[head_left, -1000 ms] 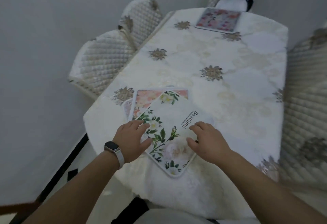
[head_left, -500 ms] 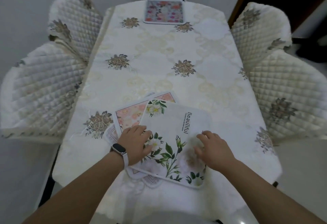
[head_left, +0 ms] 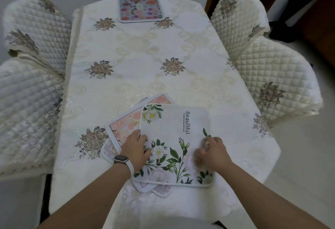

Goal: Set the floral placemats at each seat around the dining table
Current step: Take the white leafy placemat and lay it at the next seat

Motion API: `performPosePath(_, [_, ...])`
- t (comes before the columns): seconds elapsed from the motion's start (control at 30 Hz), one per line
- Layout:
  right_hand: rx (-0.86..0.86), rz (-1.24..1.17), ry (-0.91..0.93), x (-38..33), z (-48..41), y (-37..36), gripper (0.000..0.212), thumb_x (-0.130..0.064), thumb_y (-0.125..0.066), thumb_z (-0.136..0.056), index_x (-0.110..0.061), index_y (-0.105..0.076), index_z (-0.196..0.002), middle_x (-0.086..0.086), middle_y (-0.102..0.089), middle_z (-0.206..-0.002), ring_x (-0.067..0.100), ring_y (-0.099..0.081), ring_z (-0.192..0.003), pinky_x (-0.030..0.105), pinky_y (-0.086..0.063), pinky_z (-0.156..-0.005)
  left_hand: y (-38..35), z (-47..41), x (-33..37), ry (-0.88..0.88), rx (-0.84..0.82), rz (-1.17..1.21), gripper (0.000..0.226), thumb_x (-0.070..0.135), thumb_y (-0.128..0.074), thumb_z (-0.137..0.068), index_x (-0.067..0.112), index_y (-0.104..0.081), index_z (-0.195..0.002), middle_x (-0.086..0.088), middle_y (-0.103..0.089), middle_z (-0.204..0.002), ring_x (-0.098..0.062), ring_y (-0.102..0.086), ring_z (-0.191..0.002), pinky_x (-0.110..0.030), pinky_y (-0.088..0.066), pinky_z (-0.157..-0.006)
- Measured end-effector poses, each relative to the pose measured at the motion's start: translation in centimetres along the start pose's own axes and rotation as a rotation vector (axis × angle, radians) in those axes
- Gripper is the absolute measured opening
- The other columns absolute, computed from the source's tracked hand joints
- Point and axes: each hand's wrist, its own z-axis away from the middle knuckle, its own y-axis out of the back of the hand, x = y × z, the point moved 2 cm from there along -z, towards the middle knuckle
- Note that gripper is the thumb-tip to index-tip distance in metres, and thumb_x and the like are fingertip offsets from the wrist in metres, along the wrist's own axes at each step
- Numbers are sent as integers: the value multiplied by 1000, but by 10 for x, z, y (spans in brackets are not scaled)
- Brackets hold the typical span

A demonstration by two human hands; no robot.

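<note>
- The dining table (head_left: 145,56) runs away from you under a cream tablecloth with embroidered flower clusters; you stand at its 6 o'clock end.
- A loose stack of floral placemats lies at the 6 o'clock end, just in front of you.
- The top placemat (head_left: 174,125) is white with green leaves, pale blossoms and the word "Beautiful". It sits nearly square to the table edge.
- Under it, the pink placemat (head_left: 125,125) pokes out toward 10 o'clock, turned at an angle.
- A third placemat (head_left: 108,150) with a reddish line pattern shows at the stack's 8 o'clock corner and again along its 6 o'clock edge.
- Your left hand (head_left: 136,149) rests on the top placemat's 9 o'clock edge, fingers relaxed and spread, thumb lying on the printed flowers. It grips nothing that you can see.
- A watch (head_left: 121,159) with a white strap sits on that wrist.
- Your right hand (head_left: 210,153) lies on the same mat toward its 3 o'clock side, fingers bent with the tips on the cloth. It is blurred, so you cannot tell whether it pinches the mat or only presses it.
- One multicoloured placemat (head_left: 139,8) lies squarely at the 12 o'clock seat, touching the table's far edge.
- Quilted chairs stand at 9 o'clock (head_left: 36,29) and 3 o'clock (head_left: 275,76).
</note>
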Motion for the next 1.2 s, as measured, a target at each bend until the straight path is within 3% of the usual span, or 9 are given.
performPosePath(0.17, [36,-180,-86,-1,-7,1,51,-25,-58,-87,-18,-48,-136,10,-42,-137,27,-53,-114,39,-48,-95,3,-10,9,246,86,207,55,19,-60,-82,11,-43,-134,-14,-44,-133,-32,-45,-116,-42,-44,-92])
performPosePath(0.37, [95,-247,-49,6,-11,3,45,-13,-57,-83,-16,-52,-127,7,-51,-127,13,-60,-80,29,-47,-67,1,-18,5,378,102,308,60,16,-63,-79,8,-41,-134,-16,-50,-122,-33,-51,-110,-44,-47,-89])
performPosePath(0.5, [121,-389,-75,11,-11,5,37,-7,-55,-85,-22,-49,-119,-1,-60,-102,17,-60,-74,26,-42,-57,1,-18,2,397,117,387,32,18,-63,-79,13,-54,-109,-6,-61,-101,-24,-58,-84,-37,-52,-70])
performPosePath(0.6, [117,-549,-153,13,-10,5,35,-9,-56,-90,-23,-46,-120,-3,-59,-92,17,-61,-73,29,-46,-59,2,-16,4,410,93,438,24,16,-60,-86,14,-55,-109,1,-60,-89,-18,-56,-71,-28,-40,-56])
performPosePath(0.77, [69,-601,-241,14,-7,6,13,-13,-54,-89,-7,-59,-100,8,-60,-84,19,-51,-65,29,-42,-57,4,-11,3,424,92,491,19,12,-54,-91,7,-54,-109,-6,-60,-90,-27,-59,-80,-28,-38,-60])
performPosePath(0.87, [25,-598,-247,15,4,5,14,-12,-53,-87,-1,-58,-95,8,-56,-79,20,-47,-65,29,-39,-57,5,-6,6,427,87,530,19,9,-50,-93,6,-51,-112,-7,-58,-90,-20,-54,-72,-25,-35,-52])
performPosePath(1.03, [10,-589,-238,23,33,-2,8,-12,-53,-89,-7,-59,-93,8,-62,-86,20,-54,-70,30,-45,-61,2,4,8,457,136,670,24,7,-50,-91,9,-53,-115,-5,-60,-96,-23,-56,-84,-30,-40,-68])
performPosePath(1.2, [94,-559,-194,23,52,4,7,-12,-53,-92,-7,-58,-93,12,-64,-90,20,-54,-71,31,-46,-61,2,12,14,403,142,714,15,11,-50,-91,17,-52,-105,0,-62,-89,-24,-61,-83,-30,-45,-63])
